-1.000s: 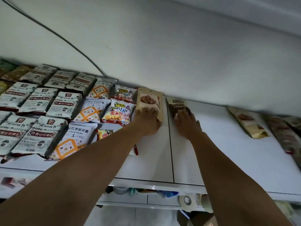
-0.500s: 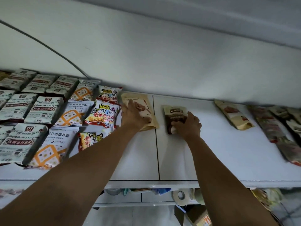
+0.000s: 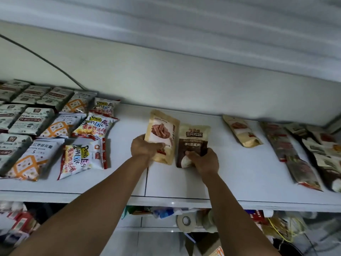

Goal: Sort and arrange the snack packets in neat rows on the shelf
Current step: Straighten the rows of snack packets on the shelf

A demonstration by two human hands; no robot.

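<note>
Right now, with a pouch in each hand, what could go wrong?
The left hand grips the tan paper pouch and the right hand the dark brown pouch only by their lower ends, so either might slip. The left forearm passes near a crooked yellow-and-white crisp packet and might nudge it.

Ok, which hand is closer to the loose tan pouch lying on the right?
Right. The right hand, gripping the brown pouch, is left of the loose tan pouch; the left hand, holding a second tan pouch, is farther left.
</note>
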